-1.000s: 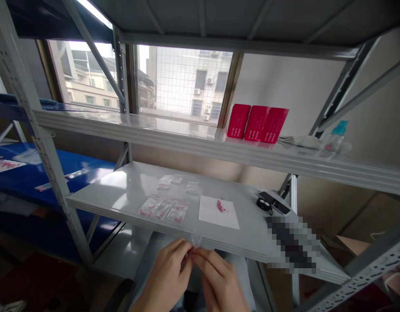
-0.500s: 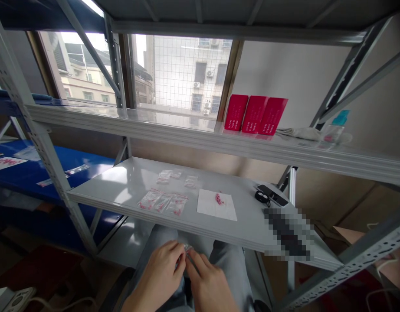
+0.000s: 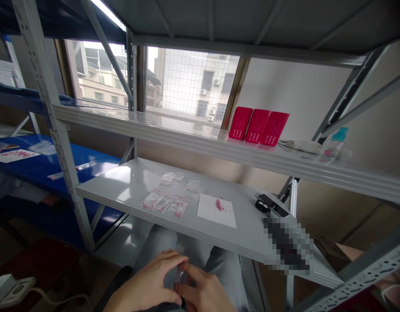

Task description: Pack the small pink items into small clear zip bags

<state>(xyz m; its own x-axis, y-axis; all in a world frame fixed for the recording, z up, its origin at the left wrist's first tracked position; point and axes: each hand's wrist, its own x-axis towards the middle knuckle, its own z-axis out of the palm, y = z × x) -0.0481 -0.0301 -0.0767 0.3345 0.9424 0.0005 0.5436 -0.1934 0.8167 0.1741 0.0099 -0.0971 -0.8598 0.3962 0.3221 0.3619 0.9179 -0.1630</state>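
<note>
Clear plastic caught the light between the person's fingers: a small plastic bag (image 3: 180, 277) was pinched by the left hand (image 3: 144, 281) and the right hand (image 3: 208, 291), which were close together and closed on it, low over the lap and below the front edge of the grey steel shelf (image 3: 122, 182). (What the bag held was too small and blurred to make out, beyond a reddish tinge at its lower end.) Pale denim jeans (image 3: 157, 245) showed beneath the hands.

Near the front edge of that shelf, three clear bags with red contents (image 3: 164, 206) lay side by side, slightly overlapping. Three smaller bags (image 3: 169, 177) sat behind them toward the back edge, spread apart. Just to the right lay a white paper sheet (image 3: 208, 212) bearing a small cluster of red pieces (image 3: 219, 205). Toward the right end were a black phone (image 3: 273, 205) and, touching it, a round black object (image 3: 261, 206), with a pixelated patch (image 3: 286, 245) nearer the front edge.

On the shelf above stood three red boxes (image 3: 258, 127), a folded cloth (image 3: 300, 146) and a clear bottle with a teal cap (image 3: 333, 145). A white power strip (image 3: 14, 288) lay on the floor at the lower left.
</note>
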